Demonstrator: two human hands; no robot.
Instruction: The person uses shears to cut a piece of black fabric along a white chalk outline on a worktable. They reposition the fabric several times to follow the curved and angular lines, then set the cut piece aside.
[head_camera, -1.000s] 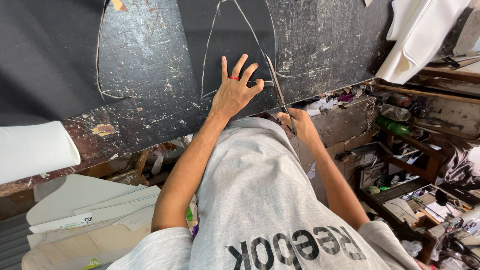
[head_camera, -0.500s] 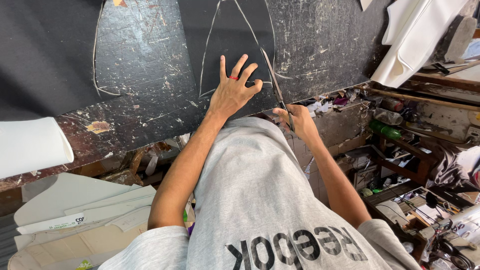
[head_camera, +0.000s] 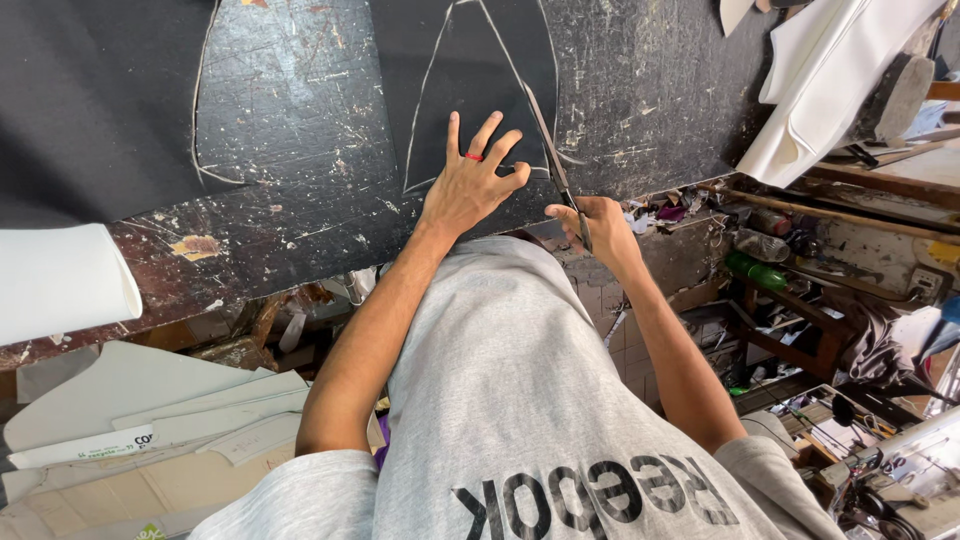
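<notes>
- Your left hand (head_camera: 468, 190) lies flat on the black sheet (head_camera: 480, 90), fingers spread wide, pressing it on the table (head_camera: 300, 180).
- Your right hand (head_camera: 600, 232) is closed around the handles of the scissors (head_camera: 555, 165).
- The scissors' blades point away from you, along the right chalk line of the sheet, just beside your left fingers.
- A white roll (head_camera: 60, 280) lies at the left table edge.
</notes>
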